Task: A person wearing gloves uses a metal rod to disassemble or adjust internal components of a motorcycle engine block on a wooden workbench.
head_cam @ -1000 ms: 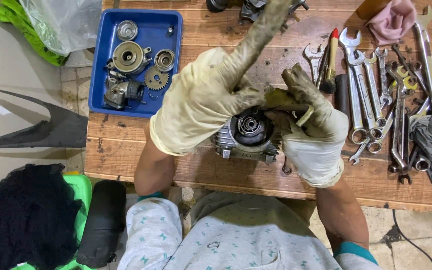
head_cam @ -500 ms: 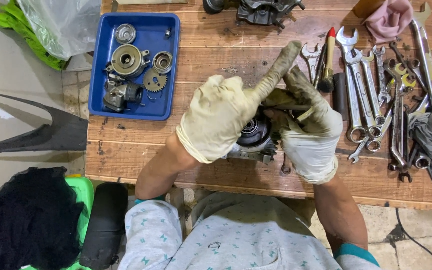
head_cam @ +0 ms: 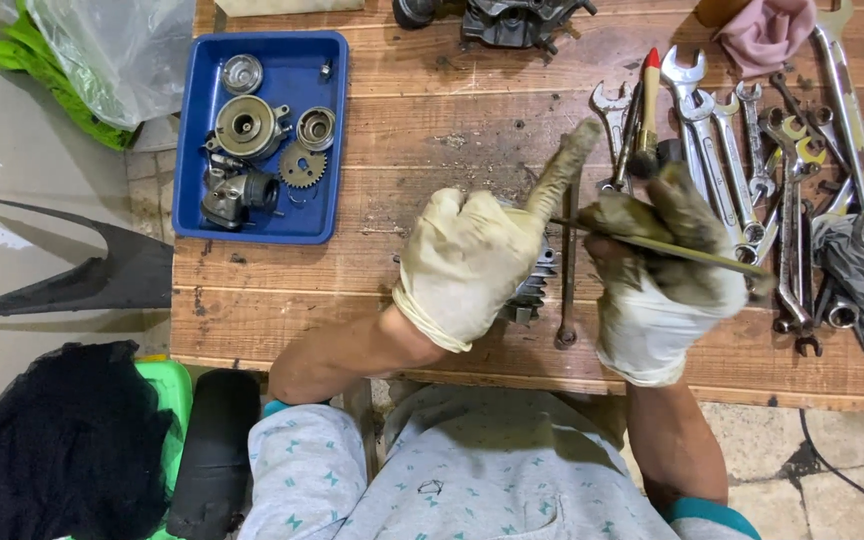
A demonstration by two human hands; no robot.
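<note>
Resting at the bench's left, a blue tray is seen filled with gears and housings; a finned metal part is covered by the left hand, fingers curled, while a thin rod is pinched by the right hand

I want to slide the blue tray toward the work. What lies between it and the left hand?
In the head view, only bare, stained wooden bench lies between the blue tray and the gloved left hand.
</note>
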